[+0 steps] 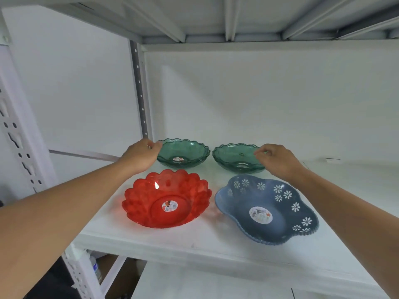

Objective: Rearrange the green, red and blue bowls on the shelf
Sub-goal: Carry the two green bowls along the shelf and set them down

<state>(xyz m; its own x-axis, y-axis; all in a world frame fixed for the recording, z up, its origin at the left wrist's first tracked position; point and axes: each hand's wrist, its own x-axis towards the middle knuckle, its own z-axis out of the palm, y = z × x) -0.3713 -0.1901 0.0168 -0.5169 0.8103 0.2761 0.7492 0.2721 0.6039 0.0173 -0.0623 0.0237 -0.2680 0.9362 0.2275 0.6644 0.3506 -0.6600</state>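
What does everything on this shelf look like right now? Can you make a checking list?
Surface: white shelf, bare at the front edge.
Job's things: two green bowls at the back, left green bowl and right green bowl; red bowl front left; blue bowl front right, with white flowers. All upright, none stacked.
Clutter: nothing seen.
Grippers: left hand on the left green bowl's rim; right hand on the right green bowl's rim.
Cables: nothing seen.
Surroundings: white wall, perforated upright, upper shelf overhead.

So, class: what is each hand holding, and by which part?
Left hand grips the left translucent green scalloped bowl by its left rim; right hand pinches the right green bowl by its right rim.
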